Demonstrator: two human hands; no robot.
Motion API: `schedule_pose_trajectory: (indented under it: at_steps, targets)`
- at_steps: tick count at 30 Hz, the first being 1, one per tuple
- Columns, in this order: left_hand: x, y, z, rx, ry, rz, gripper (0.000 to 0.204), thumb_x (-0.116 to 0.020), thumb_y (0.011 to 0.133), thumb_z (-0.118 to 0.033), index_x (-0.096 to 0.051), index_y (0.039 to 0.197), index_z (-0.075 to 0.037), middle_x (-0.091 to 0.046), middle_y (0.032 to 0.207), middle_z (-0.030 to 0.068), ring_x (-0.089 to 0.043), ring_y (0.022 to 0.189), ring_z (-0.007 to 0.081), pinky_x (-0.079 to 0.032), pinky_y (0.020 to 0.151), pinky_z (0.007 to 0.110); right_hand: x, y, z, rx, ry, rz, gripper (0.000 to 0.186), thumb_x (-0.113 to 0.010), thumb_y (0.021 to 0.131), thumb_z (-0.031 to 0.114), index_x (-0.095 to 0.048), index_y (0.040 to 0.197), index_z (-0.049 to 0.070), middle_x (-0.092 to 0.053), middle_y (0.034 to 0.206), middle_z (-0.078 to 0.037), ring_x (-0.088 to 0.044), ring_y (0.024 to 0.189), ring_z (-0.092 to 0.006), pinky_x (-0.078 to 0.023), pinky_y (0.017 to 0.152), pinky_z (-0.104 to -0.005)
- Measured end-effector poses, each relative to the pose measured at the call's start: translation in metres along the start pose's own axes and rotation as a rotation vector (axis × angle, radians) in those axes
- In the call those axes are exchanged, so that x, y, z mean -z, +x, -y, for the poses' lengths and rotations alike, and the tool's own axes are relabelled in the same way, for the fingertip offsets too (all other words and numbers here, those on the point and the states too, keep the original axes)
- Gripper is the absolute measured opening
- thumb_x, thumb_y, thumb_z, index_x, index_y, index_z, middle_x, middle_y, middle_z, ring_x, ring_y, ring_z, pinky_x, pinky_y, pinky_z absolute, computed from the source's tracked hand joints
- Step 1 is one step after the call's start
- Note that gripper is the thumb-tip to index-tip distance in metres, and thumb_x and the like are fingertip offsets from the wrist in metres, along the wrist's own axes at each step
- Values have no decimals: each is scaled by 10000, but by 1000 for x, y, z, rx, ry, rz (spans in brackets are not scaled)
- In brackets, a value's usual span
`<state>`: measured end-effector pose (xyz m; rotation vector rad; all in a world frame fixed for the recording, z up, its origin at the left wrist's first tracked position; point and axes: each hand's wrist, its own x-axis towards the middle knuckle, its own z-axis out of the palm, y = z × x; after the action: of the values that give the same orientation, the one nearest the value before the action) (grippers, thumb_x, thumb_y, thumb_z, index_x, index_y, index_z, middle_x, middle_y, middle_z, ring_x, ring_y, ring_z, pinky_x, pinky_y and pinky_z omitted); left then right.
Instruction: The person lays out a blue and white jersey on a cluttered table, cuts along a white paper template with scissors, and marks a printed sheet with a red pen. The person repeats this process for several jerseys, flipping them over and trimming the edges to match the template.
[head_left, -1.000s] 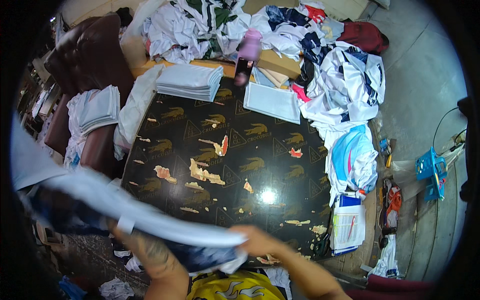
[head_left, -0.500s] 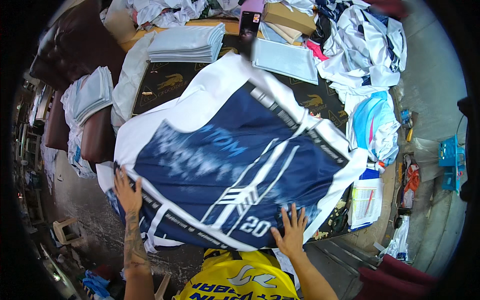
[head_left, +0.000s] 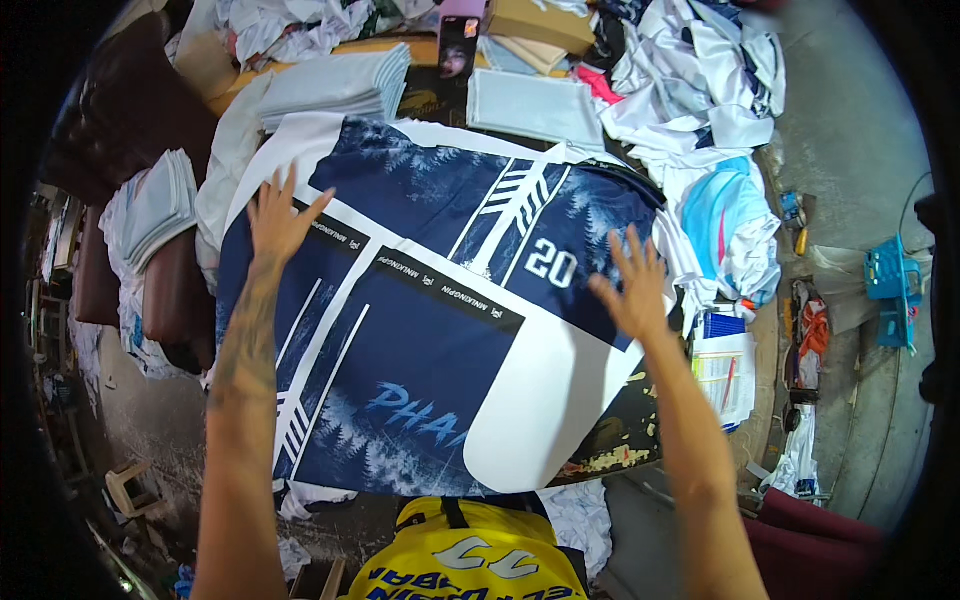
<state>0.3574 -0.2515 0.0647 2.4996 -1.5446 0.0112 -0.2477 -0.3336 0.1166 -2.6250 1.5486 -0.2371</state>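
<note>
Splaying fingers, left hand (head_left: 277,224) and right hand (head_left: 638,287) gripped nothing, released over printed fabric (head_left: 420,340) spread beneath and between them. Smoothing well probably called for flat palms, light outward pressure, no dragging. What cloth! Navy, misty tree print, white stripes, white digits (head_left: 551,264) just left of right hand.

dark brown chair (head_left: 125,120), phone (head_left: 457,48), cardboard box (head_left: 540,26), blue plastic basket (head_left: 893,287)

Garment workshop: printed fabric (head_left: 420,340), folded cloth stacks (head_left: 335,88), heaped white cloth (head_left: 655,65).
</note>
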Motion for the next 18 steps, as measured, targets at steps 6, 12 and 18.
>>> schedule_pose_trajectory:
  at_steps: [6, 12, 18]
  targets:
    - [-10, -246, 77, 282, 214, -139, 814, -644, 1047, -586, -389, 1720, -205, -377, 1724, 259, -366, 1587, 443, -263, 1267, 658, -41, -187, 86, -167, -7, 382, 951, -643, 958, 735, -386, 1726, 237, -186, 1825, -192, -114, 1646, -575, -176, 1250, -792]
    - [-20, -285, 116, 530, 451, 55, 767, -606, 1080, -576, -372, 1728, -239, -321, 1790, 153, -308, 1632, 421, -221, 1303, 653, -3, -218, 84, -143, 232, 298, 821, -671, 1035, 508, -332, 1738, 251, -235, 1809, -178, -217, 1631, -527, -231, 1274, -730]
    - [15, -316, -117, -117, -280, -47, 666, -600, 1111, -284, -385, 1692, -40, -378, 1755, 187, -248, 1660, 392, -167, 1358, 539, 74, -267, -99, -849, 461, -277, 311, -780, 977, 257, -745, 1138, -7, -777, 920, -200, -759, 848, -363, -574, 760, -465]
